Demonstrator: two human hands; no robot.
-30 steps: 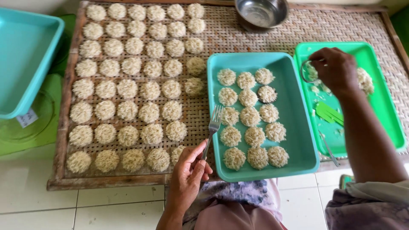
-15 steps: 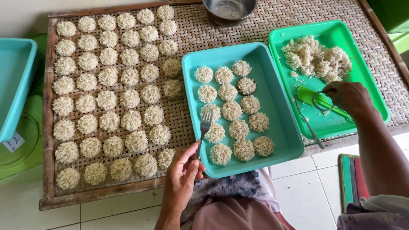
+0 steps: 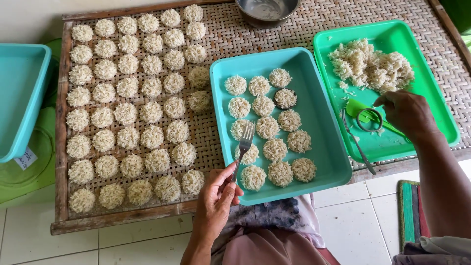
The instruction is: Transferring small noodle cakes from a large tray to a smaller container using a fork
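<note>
My left hand (image 3: 216,201) grips a metal fork (image 3: 244,145) by its handle. The tines rest on a rice cake in the left column of the teal tray (image 3: 324,147), which holds several round rice cakes (image 3: 267,127). My right hand (image 3: 405,115) is over the green tray (image 3: 431,93), with its fingertips pinched on a small metal ring mould (image 3: 369,119). The mould lies on a green plastic scoop (image 3: 354,107). A heap of loose cooked rice (image 3: 370,64) fills the far part of the green tray.
A woven bamboo drying tray (image 3: 211,132) carries several rows of rice cakes (image 3: 127,108) on its left half. A metal bowl (image 3: 267,10) stands at its far edge, and a metal spoon (image 3: 359,147) lies in the green tray. An empty teal tray (image 3: 22,98) sits far left. White floor tiles (image 3: 353,225) lie below.
My right hand left the rice heap and came down to the ring mould at the tray's near side. My left hand keeps the fork over the teal tray's left column.
</note>
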